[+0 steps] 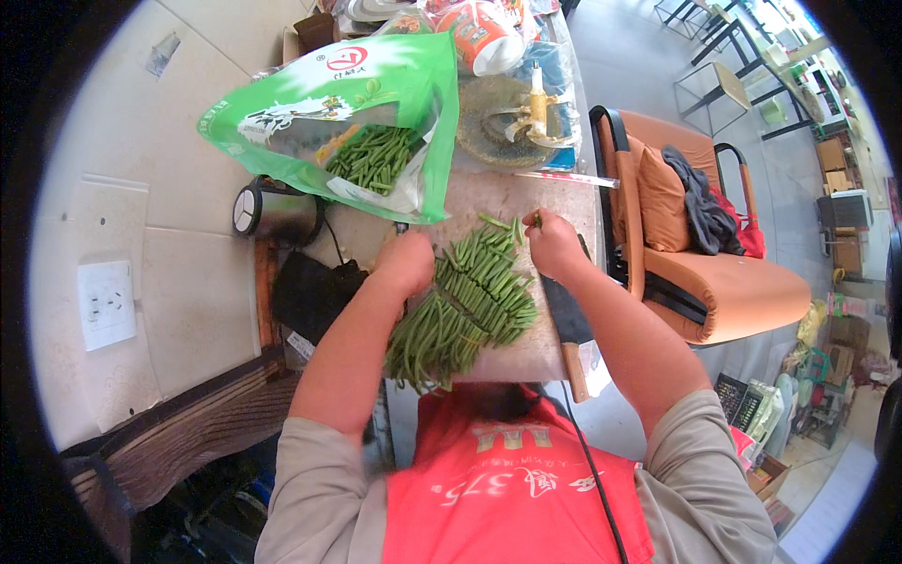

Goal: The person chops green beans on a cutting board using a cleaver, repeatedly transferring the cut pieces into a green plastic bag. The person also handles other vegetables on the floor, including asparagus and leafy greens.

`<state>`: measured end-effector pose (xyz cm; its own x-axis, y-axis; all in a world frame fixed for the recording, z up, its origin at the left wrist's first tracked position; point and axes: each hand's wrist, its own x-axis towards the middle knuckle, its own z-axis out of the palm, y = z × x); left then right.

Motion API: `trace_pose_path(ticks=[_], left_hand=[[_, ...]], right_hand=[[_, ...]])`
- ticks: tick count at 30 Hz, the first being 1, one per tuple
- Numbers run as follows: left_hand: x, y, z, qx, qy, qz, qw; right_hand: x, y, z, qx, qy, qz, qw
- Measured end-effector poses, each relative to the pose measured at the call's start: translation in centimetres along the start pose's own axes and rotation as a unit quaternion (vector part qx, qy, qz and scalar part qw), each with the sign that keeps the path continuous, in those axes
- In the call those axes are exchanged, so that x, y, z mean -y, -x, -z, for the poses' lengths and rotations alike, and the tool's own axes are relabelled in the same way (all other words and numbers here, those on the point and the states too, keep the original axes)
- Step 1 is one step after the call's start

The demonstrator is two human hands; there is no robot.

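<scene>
Cut green beans (486,282) lie in a dense pile on the worn tabletop (472,190), with longer uncut beans (423,345) at the near left of the pile. My right hand (553,243) is closed at the pile's far right, its fingertips pinching a small green piece of bean. At the pile's left, my left hand (407,261) is curled by a small dark object; what its fingers hold is hidden. Beneath my right forearm lies a cleaver (567,317) with a wooden handle towards me. Beyond my left hand, a green and white plastic bag (338,92) stands open with cut beans inside.
A dark metal cylinder (278,211) and a black cloth-like item (310,289) are at the left by the tiled wall. Farther back are a round plate-like object (504,127) with a white-handled fitting and an orange paper tub (479,35). An orange armchair (705,282) stands right.
</scene>
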<state>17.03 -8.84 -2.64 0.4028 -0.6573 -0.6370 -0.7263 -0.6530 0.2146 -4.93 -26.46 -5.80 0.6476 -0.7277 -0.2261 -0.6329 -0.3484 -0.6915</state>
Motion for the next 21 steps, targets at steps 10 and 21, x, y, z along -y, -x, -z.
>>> trace_pose_path(ticks=[10,21], left_hand=[[-2.8,1.3,-1.0,-0.030,0.021,0.051,0.998],[-2.3,0.8,-1.8,-0.044,0.066,0.042,0.996]], right_hand=[[12.8,8.3,7.2,-0.112,-0.261,0.083,0.955],[30.7,6.0,13.3,-0.207,-0.072,0.355,0.909]])
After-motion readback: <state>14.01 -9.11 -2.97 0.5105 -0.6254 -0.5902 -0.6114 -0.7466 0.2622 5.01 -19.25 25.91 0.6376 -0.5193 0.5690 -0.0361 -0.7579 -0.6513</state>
